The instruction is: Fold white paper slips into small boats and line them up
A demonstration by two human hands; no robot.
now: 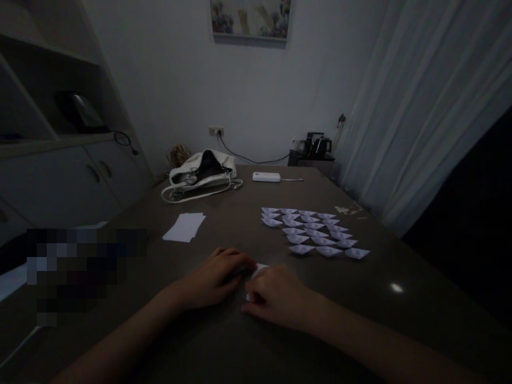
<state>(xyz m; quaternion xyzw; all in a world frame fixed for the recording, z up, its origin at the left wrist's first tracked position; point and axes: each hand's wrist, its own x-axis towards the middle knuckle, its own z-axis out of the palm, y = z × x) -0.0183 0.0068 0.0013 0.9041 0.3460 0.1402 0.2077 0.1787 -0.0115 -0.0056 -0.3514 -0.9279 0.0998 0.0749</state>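
Observation:
A small folded piece of white paper [261, 268] lies on the table in front of me, mostly covered by my hands. My left hand [222, 276] is curved over its left edge, with the fingertips pressed on it. My right hand [280, 294] is curled, its fingers closed on the paper's right and near side. Beyond my right hand stand several rows of small folded paper boats [316, 233]. To the far left of my hands lies a small stack of white paper sheets [184, 227].
A white handbag [204, 173] sits at the table's far left, and a white power bank [266, 177] with a short cable at the far middle. Black kettles [319, 145] stand beyond the far end. A blurred-out area covers the left edge. A pale curtain [424, 117] hangs on the right.

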